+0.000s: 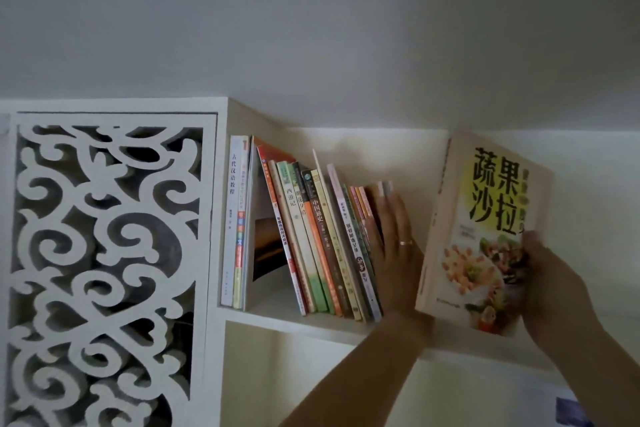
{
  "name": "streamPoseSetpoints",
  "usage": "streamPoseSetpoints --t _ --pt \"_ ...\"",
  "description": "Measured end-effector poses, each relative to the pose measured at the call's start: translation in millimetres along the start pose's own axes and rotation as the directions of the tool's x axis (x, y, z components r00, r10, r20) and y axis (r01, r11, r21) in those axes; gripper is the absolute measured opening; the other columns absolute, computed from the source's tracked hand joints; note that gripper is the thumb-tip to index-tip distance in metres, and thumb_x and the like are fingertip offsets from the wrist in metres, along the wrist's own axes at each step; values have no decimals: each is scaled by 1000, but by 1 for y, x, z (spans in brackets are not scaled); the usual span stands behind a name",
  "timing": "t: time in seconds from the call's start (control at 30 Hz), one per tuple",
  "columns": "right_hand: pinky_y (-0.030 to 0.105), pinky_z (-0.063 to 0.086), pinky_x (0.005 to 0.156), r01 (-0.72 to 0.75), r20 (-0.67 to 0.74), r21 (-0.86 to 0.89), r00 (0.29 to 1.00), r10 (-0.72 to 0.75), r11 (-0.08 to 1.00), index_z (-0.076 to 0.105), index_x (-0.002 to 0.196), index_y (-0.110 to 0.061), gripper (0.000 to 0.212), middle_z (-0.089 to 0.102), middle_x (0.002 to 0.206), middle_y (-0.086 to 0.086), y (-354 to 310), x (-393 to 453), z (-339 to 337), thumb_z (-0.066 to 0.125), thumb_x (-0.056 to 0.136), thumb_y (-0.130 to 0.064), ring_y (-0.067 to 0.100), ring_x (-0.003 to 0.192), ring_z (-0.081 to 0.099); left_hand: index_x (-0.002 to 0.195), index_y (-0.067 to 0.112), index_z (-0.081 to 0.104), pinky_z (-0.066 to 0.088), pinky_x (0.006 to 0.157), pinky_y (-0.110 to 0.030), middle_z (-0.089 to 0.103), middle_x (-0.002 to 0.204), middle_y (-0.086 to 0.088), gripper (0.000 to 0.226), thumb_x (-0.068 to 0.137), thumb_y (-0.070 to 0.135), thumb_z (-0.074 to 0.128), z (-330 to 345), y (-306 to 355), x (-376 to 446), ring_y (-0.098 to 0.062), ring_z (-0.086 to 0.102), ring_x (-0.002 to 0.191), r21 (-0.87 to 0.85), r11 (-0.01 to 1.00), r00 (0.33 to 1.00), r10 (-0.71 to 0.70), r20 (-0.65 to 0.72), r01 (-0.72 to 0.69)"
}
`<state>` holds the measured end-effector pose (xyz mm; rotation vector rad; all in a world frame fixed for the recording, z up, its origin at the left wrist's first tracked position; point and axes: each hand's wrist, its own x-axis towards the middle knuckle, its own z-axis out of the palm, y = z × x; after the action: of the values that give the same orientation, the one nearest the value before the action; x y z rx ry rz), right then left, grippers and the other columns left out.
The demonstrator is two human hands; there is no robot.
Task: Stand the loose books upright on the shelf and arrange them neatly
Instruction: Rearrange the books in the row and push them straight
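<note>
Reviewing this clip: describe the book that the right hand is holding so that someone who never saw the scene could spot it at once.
Start at the white carved lattice panel on the left; the open shelf beside it holds a leaning row of books. Right of that row, the right hand grips the salad book, the only one showing its front cover, with a yellow title patch and a food photo.

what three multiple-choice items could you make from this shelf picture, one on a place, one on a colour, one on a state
1. Where is the cookbook?
A. right of the leaning books
B. left of them
C. below the shelf
2. What colour is the ring on the left hand?
A. black
B. gold
C. red
3. How is the row of books standing?
A. flat
B. leaning
C. perfectly upright

A: the right hand holds it right of the row.
B: the band glints gold.
B: the spines slant, with the flat left hand against them.
</note>
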<state>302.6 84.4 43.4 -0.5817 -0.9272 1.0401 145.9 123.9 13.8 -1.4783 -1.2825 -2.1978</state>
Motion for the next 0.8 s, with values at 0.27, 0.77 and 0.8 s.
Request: streamPoseSetpoints --t 0.27,0.77,0.8 --pt "53 55 93 34 46 -150 999 -27 988 63 126 -6 45 76 114 12 26 16 40 58 100 -42 33 104 73 120 22 63 58 82 -33 65 106 8 33 109 32 34 -74 7 21 -8 64 96 -14 977 974 212 79 -212" --pt "39 55 98 208 400 -629 913 83 749 51 143 -35 66 68 124 -1 -7 -69 100 30 94 -75 16 110 67 152 16 40 43 105 -10 27 154 17 39 113 19 38 -76 43 -11 18 37 136 -417 908 992 32 124 23" --pt "41 54 100 220 417 -620 905 79 753 46 147 -30 69 67 126 -2 -11 -71 98 38 93 -73 16 113 66 158 14 32 44 105 -9 23 157 21 46 112 18 39 -74 44 -11 20 34 136 -469 881 989 12 145 58"
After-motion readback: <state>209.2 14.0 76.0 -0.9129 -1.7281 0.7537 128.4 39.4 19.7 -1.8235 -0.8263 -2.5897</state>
